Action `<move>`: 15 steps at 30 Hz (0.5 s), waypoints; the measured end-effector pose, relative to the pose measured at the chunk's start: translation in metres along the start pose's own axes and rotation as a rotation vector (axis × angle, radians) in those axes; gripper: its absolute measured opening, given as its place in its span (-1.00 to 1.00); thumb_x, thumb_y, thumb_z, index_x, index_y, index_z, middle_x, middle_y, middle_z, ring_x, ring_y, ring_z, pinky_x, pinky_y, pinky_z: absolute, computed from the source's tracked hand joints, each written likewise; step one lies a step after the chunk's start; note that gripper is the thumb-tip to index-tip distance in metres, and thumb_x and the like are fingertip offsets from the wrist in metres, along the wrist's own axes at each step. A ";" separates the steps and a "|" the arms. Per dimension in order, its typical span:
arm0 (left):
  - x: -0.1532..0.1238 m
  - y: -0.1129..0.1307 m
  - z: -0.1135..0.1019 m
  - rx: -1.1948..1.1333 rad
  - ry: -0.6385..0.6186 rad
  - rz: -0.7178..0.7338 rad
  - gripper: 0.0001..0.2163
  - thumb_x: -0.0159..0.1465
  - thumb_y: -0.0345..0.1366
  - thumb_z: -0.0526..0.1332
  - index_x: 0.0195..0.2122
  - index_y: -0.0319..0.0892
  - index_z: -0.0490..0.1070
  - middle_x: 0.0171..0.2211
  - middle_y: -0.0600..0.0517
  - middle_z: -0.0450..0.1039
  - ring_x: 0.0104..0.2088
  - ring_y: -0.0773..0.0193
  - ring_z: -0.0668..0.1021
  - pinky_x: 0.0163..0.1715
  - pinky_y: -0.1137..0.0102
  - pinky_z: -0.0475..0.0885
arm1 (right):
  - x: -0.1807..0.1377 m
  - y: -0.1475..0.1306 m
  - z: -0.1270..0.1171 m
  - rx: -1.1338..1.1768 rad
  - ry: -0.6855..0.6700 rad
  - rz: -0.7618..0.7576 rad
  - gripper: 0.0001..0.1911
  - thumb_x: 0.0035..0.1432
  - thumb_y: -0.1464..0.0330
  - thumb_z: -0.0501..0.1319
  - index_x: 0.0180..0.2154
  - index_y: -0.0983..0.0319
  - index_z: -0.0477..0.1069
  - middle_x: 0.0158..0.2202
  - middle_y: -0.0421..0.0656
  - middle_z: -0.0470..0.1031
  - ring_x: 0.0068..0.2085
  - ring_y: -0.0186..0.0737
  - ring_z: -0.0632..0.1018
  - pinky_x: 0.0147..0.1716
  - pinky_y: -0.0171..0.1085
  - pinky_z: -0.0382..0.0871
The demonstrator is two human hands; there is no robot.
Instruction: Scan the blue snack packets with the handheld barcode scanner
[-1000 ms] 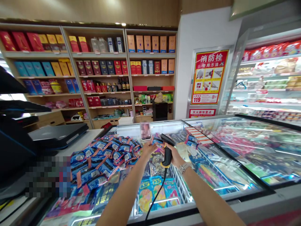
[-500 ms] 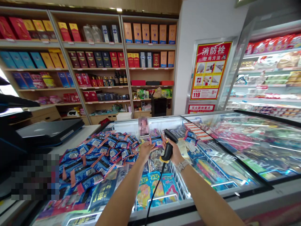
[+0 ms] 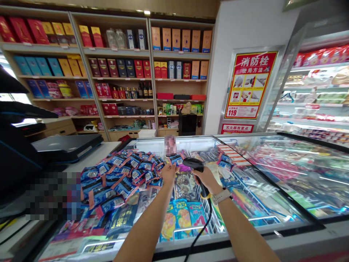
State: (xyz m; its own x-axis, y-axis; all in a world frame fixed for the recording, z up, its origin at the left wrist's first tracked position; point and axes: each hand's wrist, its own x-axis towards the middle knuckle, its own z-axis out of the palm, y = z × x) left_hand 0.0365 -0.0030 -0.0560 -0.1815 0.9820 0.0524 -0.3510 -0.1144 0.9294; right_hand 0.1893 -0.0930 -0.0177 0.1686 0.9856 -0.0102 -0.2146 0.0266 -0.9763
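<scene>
A glass-topped freezer [image 3: 192,143] stands before shelves [image 3: 181,55]. Above it, 1 blue packet [image 3: 176,159] is pinched in the left hand [image 3: 169,173], seemingly low to keep its face uncovered, just beside the scanner [image 3: 193,163] gripped in the right hand [image 3: 208,179]. More packets [image 3: 120,183] lie heaped leftward.

scanner [image 3: 193,163] is smooth dk plastic w/ a soft sheen. blue pkts [image 3: 125,186] look like crinkly, glossy plastic film. freezer lid [image 3: 283,167] is clear, shiny glass; wall shelving [image 3: 174,86] looks like smooth, matt wood.
</scene>
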 end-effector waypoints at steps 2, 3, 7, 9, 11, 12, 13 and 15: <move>-0.001 0.001 0.000 0.008 0.000 0.000 -0.77 0.01 -0.28 0.37 -0.61 -0.18 0.31 -0.71 0.12 0.34 -0.51 0.15 0.61 -0.36 0.27 0.59 | -0.002 0.000 0.002 -0.001 0.025 0.009 -0.81 -0.11 0.48 0.33 -0.64 0.20 0.38 -0.82 -0.28 0.31 -0.78 -0.37 0.28 -0.75 -0.36 0.10; -0.001 0.001 0.000 0.016 0.001 -0.001 -0.78 0.02 -0.29 0.37 -0.61 -0.18 0.32 -0.71 0.11 0.34 -0.50 0.14 0.61 -0.36 0.27 0.59 | -0.003 0.000 0.003 -0.024 0.021 0.007 -0.79 -0.11 0.48 0.34 -0.66 0.20 0.37 -0.83 -0.27 0.30 -0.79 -0.38 0.28 -0.74 -0.36 0.10; 0.001 0.000 0.000 0.039 0.009 0.000 -0.77 0.01 -0.30 0.38 -0.63 -0.18 0.32 -0.72 0.11 0.31 -0.51 0.14 0.60 -0.41 0.30 0.57 | -0.008 -0.006 0.004 -0.290 -0.010 -0.068 -0.67 -0.07 0.39 0.34 -0.76 0.20 0.32 -0.83 -0.21 0.31 -0.78 -0.36 0.29 -0.73 -0.35 0.10; 0.001 -0.001 0.000 0.030 0.012 0.005 -0.75 -0.01 -0.29 0.39 -0.64 -0.19 0.31 -0.72 0.12 0.30 -0.52 0.15 0.60 -0.44 0.33 0.54 | -0.009 -0.008 0.004 -0.404 -0.005 -0.098 -0.62 -0.03 0.35 0.31 -0.79 0.20 0.31 -0.83 -0.19 0.32 -0.78 -0.36 0.30 -0.73 -0.35 0.10; 0.002 -0.002 0.000 0.023 0.012 0.012 -0.73 -0.04 -0.26 0.42 -0.64 -0.20 0.32 -0.72 0.12 0.31 -0.53 0.15 0.60 -0.49 0.36 0.52 | -0.009 -0.009 0.004 -0.449 0.008 -0.109 -0.61 -0.02 0.35 0.28 -0.80 0.21 0.31 -0.83 -0.18 0.31 -0.78 -0.37 0.30 -0.72 -0.35 0.11; 0.001 -0.002 0.001 0.018 0.012 0.015 -0.72 -0.06 -0.25 0.43 -0.64 -0.20 0.32 -0.72 0.12 0.31 -0.53 0.16 0.59 -0.50 0.37 0.50 | -0.009 -0.009 0.004 -0.448 0.012 -0.108 -0.61 -0.02 0.35 0.28 -0.80 0.22 0.31 -0.83 -0.18 0.31 -0.78 -0.37 0.30 -0.72 -0.35 0.11; 0.001 -0.001 0.001 0.007 0.015 0.019 -0.70 -0.08 -0.23 0.44 -0.65 -0.20 0.30 -0.72 0.13 0.30 -0.54 0.17 0.59 -0.51 0.38 0.50 | -0.009 -0.009 0.004 -0.435 0.013 -0.101 -0.63 -0.03 0.34 0.28 -0.79 0.22 0.31 -0.83 -0.18 0.31 -0.78 -0.37 0.30 -0.72 -0.35 0.11; 0.000 -0.001 0.001 -0.016 0.017 0.034 -0.66 -0.10 -0.20 0.45 -0.67 -0.20 0.27 -0.74 0.15 0.27 -0.56 0.19 0.58 -0.51 0.39 0.50 | -0.007 -0.008 0.004 -0.372 0.004 -0.076 -0.66 -0.05 0.33 0.30 -0.76 0.23 0.33 -0.82 -0.19 0.31 -0.77 -0.37 0.30 -0.72 -0.36 0.12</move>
State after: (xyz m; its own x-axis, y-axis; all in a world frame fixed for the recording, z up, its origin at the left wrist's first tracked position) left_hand 0.0372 -0.0025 -0.0564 -0.2085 0.9750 0.0773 -0.3593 -0.1499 0.9211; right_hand 0.1858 -0.0997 -0.0086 0.1745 0.9825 0.0649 0.1623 0.0363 -0.9861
